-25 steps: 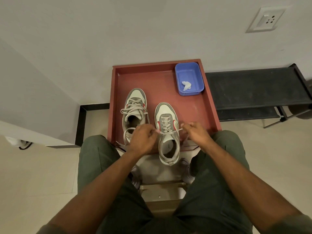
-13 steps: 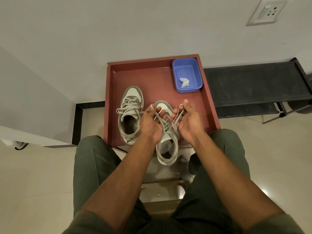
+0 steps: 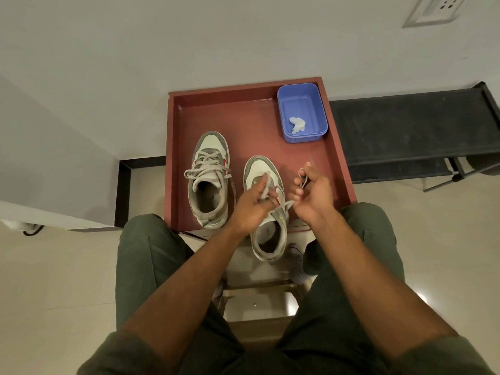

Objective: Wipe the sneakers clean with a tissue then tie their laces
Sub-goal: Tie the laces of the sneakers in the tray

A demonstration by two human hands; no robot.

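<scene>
A red tray (image 3: 243, 125) carries two sneakers; the right sneaker (image 3: 266, 209) overhangs its near edge, under both hands. The left hand (image 3: 250, 205) pinches one lace loop (image 3: 265, 185). The right hand (image 3: 313, 193) grips the other lace (image 3: 303, 177).

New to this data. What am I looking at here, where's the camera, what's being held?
No robot: a person working with bare hands. The one camera sits on their head, looking down past their arms and knees. In front is a red tray holding two sneakers and a blue tub with a crumpled tissue in it. The left sneaker has its laces in a bow. The right sneaker hangs partly over the tray's near edge. The left hand and right hand each pinch a loop of its lace, apparently mid-tying.
</scene>
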